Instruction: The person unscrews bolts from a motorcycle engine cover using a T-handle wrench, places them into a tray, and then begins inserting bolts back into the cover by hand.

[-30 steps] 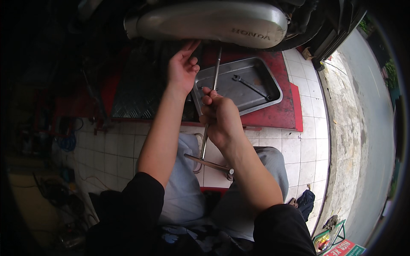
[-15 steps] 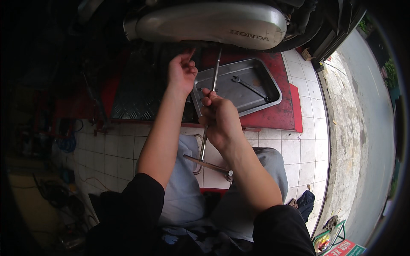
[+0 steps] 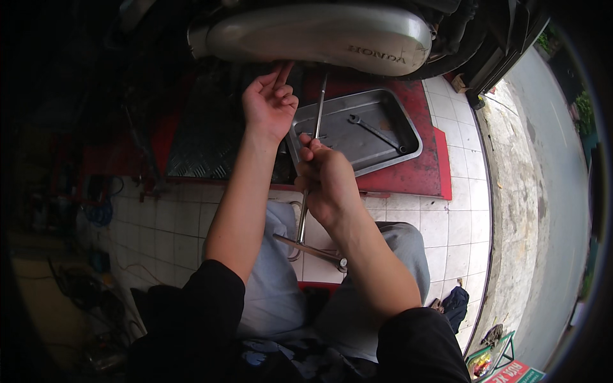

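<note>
A silver engine side casing [image 3: 306,35] hangs across the top of the view. My left hand [image 3: 268,105] is palm up just beneath it, fingers loosely bent and apart, the longer ones reaching to the casing's underside where their tips are hard to see. My right hand [image 3: 325,175] grips a long chrome T-handle wrench [image 3: 319,108] whose upper end runs up under the casing; its crossbar [image 3: 287,242] sits low, over my legs. Behind the shaft is a steel tray [image 3: 408,143] holding an open-end wrench [image 3: 377,133] and small items partly hidden by my right hand.
The tray rests on a red stand [image 3: 431,166] with a dark tread plate at left. Dark vehicle parts fill the upper left. Tiled floor [image 3: 466,223] surrounds my legs; dark cloth [image 3: 454,309], a sign [image 3: 504,370] and a road lie to the right, cluttered equipment at lower left.
My left hand has shifted slightly left, and its longer fingers reach up again to the casing's underside. My right hand and the T-handle have moved slightly left, still in the same grip.
</note>
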The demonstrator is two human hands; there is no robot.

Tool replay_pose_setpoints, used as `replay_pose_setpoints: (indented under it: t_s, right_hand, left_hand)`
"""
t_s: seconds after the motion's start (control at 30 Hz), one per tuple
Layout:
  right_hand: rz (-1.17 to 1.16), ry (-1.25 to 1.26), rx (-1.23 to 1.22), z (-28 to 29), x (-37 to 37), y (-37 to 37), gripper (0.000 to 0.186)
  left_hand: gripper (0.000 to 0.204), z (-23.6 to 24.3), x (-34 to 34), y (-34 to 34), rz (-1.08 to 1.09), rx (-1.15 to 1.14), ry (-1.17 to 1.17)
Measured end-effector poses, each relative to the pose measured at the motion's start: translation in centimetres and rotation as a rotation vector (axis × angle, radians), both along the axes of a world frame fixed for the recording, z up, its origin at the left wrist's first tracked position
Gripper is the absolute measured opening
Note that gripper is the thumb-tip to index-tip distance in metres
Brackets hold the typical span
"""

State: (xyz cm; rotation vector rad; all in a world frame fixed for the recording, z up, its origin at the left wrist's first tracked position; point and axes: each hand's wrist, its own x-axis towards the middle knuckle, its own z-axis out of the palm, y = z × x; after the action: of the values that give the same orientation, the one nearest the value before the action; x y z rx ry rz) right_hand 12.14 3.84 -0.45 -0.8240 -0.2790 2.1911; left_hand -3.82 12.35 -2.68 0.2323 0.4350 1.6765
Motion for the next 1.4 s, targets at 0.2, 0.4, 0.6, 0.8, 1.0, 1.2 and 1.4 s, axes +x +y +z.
replay_pose_setpoints:
  t_s: [0.2,0.4,0.6,0.8,1.0,1.2,1.4]
  right_hand:
    - [0.006,0.008,0.006,0.1,0.0,0.0,0.016]
    - [0.004,0.016,0.01,-0.1,0.1,0.1,0.015]
    - [0.007,0.015,0.005,0.1,0.0,0.0,0.015]
    - [0.009,0.014,0.01,0.0,0.1,0.0,0.015]
    - [-0.001,0.001,0.009,0.3,0.1,-0.1,0.015]
    - [-0.045,0.04,0.005,-0.4,1.4,1.2,0.018]
    - [-0.123,0.072,0.019,-1.6,3.7,3.3,0.02]
  left_hand:
    - [0.029,-1.2,-0.1,0.6,0.044,-0.061,0.095]
    - [0.031,-2.0,0.3,1.3,0.091,-0.245,0.171]
    - [0.028,-1.9,0.3,1.2,0.095,-0.219,0.176]
    - [0.025,-0.9,0.4,0.4,0.042,-0.029,0.115]
    - [0.038,-0.6,0.3,-0.2,0.024,0.009,0.212]
    - [0.04,-1.4,1.7,-0.1,0.203,-0.164,1.047]
    - [0.022,-4.3,1.8,-0.6,0.054,-0.011,2.022]
